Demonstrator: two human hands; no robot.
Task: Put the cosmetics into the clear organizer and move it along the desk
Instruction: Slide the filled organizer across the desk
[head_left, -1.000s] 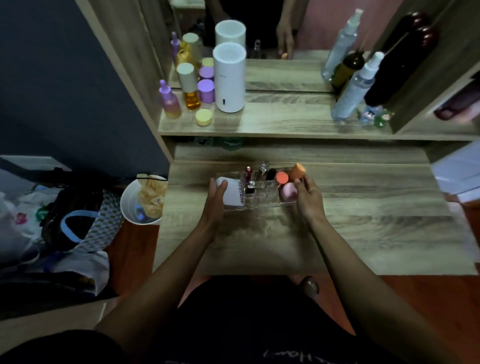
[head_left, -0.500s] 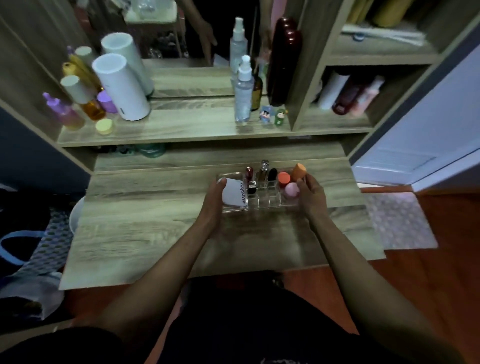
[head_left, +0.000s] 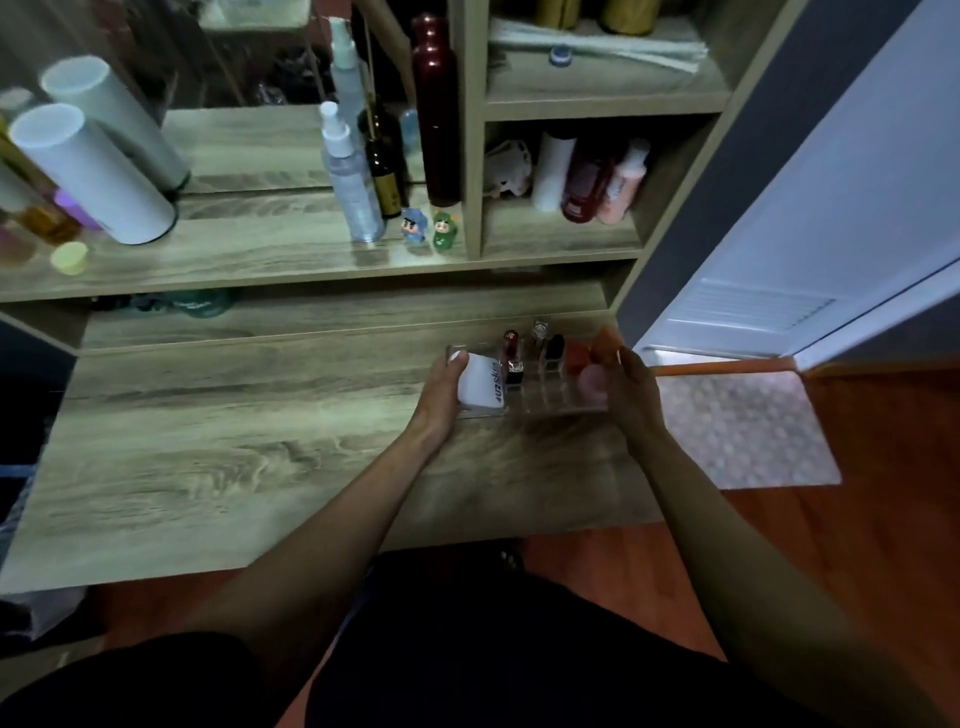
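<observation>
The clear organizer (head_left: 545, 402) sits on the right part of the wooden desk (head_left: 218, 457), close to its right edge. It holds a white tube (head_left: 480, 387), several lipsticks (head_left: 514, 358) upright in its slots, and orange (head_left: 605, 343) and pink (head_left: 592, 382) sponges at its right end. My left hand (head_left: 441, 392) grips the organizer's left end, thumb over the white tube. My right hand (head_left: 631, 387) grips its right end, beside the sponges. The picture is blurred around the sponges.
A shelf above the desk carries a white cylinder (head_left: 93, 174), spray bottles (head_left: 348, 176), a dark red bottle (head_left: 436, 109) and two small figurines (head_left: 428, 228). Cubbies at right hold more bottles (head_left: 597, 182). Right of the desk lie a mat (head_left: 743, 431) and an open white door (head_left: 831, 208).
Both hands have carried the organizer to the right along the desk, from about the middle to near its right edge. My view has swung right with it.
</observation>
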